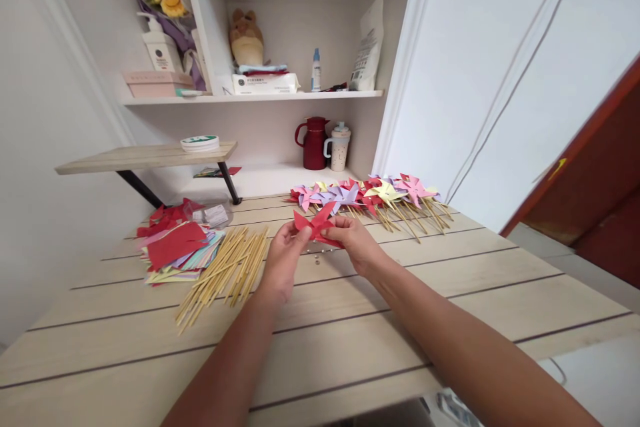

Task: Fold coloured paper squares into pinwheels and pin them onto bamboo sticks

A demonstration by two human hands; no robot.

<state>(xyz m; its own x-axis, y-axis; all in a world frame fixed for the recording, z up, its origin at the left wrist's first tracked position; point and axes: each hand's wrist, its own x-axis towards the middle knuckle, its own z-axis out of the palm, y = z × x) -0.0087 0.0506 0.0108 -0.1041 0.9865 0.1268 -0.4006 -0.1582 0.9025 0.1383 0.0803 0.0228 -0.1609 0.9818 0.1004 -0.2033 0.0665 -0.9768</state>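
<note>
Between my two hands, above the middle of the table, is a red paper pinwheel (320, 219) with its pointed blades spread. My left hand (286, 255) pinches its left side, thumb on top. On the right side, the fingers of my right hand (353, 240) are closed on the paper. Several small beads (317, 260) lie on the table just below the hands. To the left rest a bundle of thin wooden sticks (225, 273) and a stack of coloured paper sheets (177, 247). Finished-looking pinwheels on sticks (385, 192) are heaped at the back right.
Behind the paper stack sits a clear plastic box (215, 213). A small raised wooden shelf (150, 157) on black legs stands at the back left. A red jug (315, 143) and a speckled cup (340, 148) stand in the cabinet beyond the slatted table (330, 360).
</note>
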